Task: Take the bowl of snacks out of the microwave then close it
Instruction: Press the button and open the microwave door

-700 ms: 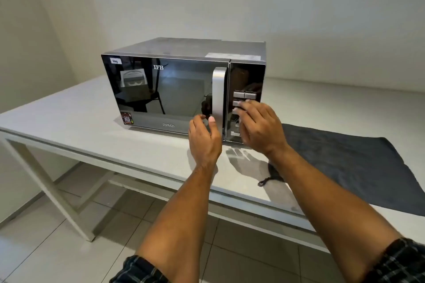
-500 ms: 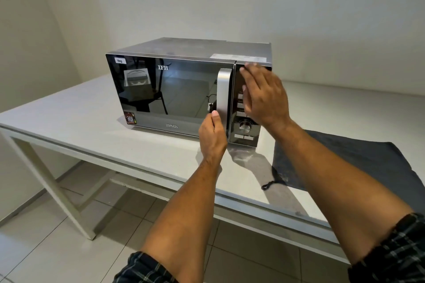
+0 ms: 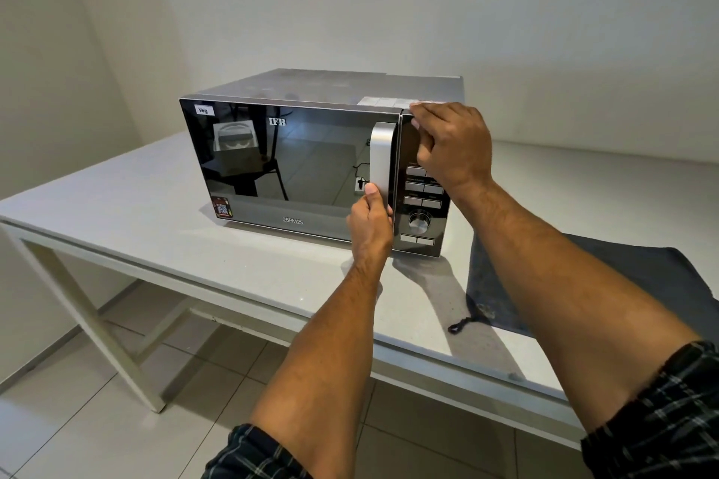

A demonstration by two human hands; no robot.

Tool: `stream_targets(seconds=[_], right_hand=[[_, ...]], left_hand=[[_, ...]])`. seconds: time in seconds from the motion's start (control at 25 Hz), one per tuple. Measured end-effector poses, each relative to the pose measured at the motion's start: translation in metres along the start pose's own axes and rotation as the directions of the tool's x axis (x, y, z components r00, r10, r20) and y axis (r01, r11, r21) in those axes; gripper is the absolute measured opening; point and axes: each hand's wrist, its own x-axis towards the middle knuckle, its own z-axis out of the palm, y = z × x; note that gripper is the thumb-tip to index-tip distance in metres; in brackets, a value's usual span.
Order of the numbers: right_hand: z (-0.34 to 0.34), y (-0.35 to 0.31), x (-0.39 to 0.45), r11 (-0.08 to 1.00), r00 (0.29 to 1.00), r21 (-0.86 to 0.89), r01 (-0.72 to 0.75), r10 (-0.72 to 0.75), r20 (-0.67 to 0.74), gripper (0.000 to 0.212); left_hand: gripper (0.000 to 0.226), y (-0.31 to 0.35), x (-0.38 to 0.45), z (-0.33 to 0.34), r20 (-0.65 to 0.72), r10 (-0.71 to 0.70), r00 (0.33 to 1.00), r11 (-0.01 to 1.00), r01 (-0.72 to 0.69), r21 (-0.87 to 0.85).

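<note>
A silver and black microwave (image 3: 295,167) stands on the white table (image 3: 128,214) with its mirrored door shut. My left hand (image 3: 371,224) is wrapped around the lower end of the silver door handle (image 3: 381,156). Higher up, my right hand (image 3: 453,146) lies flat against the top of the control panel (image 3: 422,218), fingers reaching the microwave's top right edge. The bowl of snacks is hidden behind the dark door.
A dark grey cloth bag (image 3: 630,288) with a drawstring lies on the table right of the microwave. The table's front edge runs below my arms, tiled floor (image 3: 97,420) beneath. A white wall with paper decorations is close behind.
My right hand rose from the panel's buttons to its top edge. My left hand moved in and closed around the door handle. The door stays shut.
</note>
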Motion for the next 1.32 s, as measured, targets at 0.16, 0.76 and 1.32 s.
stream_targets(seconds=[0.16,0.76,1.32], right_hand=[[0.004,0.000,0.002,1.000,0.999,0.007,-0.003,0.003,-0.034,0.024],[0.021,-0.020,-0.147,0.850,0.961,0.452,-0.271,0.209,0.184,0.013],[0.063,-0.064,-0.148,-0.113,0.169,0.195,-0.974,0.210,0.963,0.037]], left_hand=[[0.061,0.005,-0.002,0.003,-0.038,0.030,0.999,1.000,-0.030,-0.008],[0.060,0.009,-0.026,-0.063,-0.086,0.362,0.928,0.929,-0.352,0.112],[0.061,0.188,0.037,-0.098,0.134,0.282,0.950,0.421,-0.248,0.872]])
